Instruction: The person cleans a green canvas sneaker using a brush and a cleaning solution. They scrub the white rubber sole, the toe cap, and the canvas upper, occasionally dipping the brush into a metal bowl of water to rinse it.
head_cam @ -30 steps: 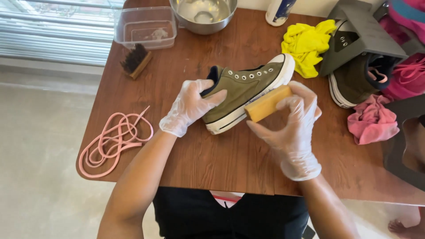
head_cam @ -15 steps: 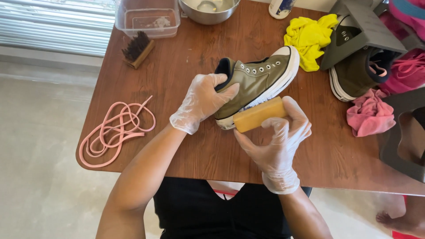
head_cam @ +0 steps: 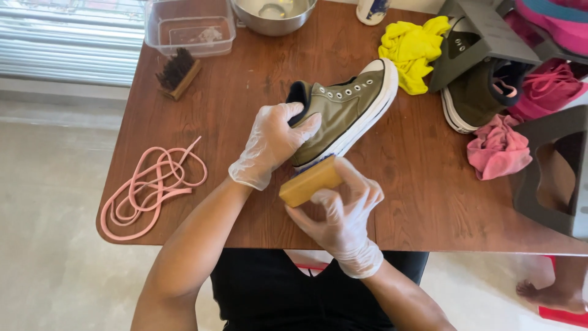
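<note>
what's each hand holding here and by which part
The left hand grips the olive sneaker at its heel end. The right hand holds a tan block brush by its back, pressed against the sneaker's white sole edge.

Left hand: thin clear disposable glove, wrinkled, cuff at wrist
Right hand: matching clear glove
Forearms: no sleeves
Torso: black garment

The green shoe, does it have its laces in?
No laces. The green shoe shows bare eyelets, and pink laces lie loose on the table.
</note>
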